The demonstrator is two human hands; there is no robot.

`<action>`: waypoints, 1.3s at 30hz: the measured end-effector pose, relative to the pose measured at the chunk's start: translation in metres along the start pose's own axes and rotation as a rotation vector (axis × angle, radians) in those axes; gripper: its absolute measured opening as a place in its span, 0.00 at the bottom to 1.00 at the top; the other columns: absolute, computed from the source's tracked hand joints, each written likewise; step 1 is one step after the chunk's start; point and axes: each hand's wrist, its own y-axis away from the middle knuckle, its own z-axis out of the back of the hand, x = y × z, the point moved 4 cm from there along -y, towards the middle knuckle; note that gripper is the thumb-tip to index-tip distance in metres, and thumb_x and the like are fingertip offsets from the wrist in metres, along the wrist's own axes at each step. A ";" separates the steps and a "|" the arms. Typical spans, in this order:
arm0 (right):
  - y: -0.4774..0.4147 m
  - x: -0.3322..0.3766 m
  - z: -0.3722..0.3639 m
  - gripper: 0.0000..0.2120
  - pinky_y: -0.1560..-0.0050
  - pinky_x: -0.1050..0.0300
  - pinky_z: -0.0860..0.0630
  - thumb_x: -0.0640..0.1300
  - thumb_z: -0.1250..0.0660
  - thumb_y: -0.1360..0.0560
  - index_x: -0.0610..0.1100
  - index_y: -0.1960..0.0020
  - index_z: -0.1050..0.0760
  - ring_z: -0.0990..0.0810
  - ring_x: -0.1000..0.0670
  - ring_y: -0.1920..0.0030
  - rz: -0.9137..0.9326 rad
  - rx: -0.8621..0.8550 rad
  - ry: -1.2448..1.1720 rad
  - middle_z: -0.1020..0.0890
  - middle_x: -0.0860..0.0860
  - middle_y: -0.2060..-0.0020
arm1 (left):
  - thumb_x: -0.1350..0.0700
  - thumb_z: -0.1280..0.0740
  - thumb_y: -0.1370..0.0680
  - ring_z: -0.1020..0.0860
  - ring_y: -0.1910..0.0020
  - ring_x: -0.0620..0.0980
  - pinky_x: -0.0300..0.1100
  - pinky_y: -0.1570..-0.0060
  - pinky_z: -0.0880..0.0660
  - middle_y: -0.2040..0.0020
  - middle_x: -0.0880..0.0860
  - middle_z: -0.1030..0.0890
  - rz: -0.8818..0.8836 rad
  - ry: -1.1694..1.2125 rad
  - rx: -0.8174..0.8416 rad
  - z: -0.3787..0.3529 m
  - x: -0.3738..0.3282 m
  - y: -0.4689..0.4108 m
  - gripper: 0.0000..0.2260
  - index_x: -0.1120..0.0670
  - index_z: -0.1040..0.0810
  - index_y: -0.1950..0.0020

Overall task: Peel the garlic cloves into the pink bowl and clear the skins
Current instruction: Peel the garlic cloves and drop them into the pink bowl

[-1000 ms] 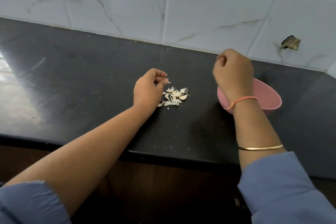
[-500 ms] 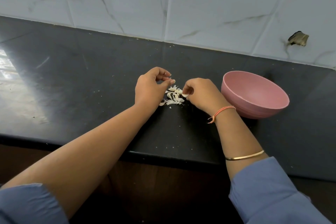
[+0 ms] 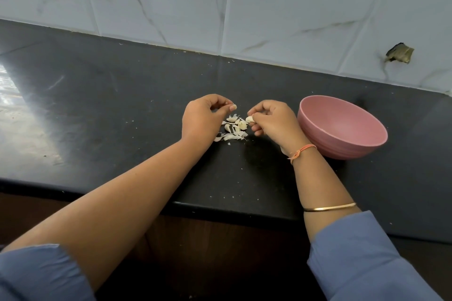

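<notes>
1. Black polished stone tabletop (image 3: 122,105): it carries all the work. Peel low over it, so loose skins probably fall in one place for clearing.
2. Pink round bowl (image 3: 342,146): it stands on the tabletop just beside the right hand; its bottom is hidden. Only bare cloves should go in.
3. Right hand (image 3: 274,122): the knuckles face up and the fingers curl inward. The grip is closed on one pale garlic clove (image 3: 250,119), pinched between thumb and fingertips just above the right edge of the heap.
4. Left hand (image 3: 200,120): the fingers are curled, with thumb and forefinger tips together, above the left side of the heap. Whether this grip holds a scrap of skin cannot be told.
5. Small heap of white garlic cloves and papery skins (image 3: 233,129): it lies on the tabletop between the hands.
6. Step in hand, as judged: peeling the pinched clove. Nip the skin at one end with the left fingertips, hold the clove steady, and strip lengthwise.
</notes>
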 end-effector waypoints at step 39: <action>0.003 -0.002 0.001 0.04 0.63 0.62 0.21 0.37 0.35 0.24 0.41 0.52 0.21 0.21 0.54 0.64 0.018 0.127 -0.547 0.19 0.47 0.64 | 0.55 0.33 0.23 0.21 0.60 0.38 0.29 0.60 0.26 0.62 0.40 0.19 -0.193 0.029 0.161 -0.006 -0.014 0.011 0.05 0.44 0.19 0.55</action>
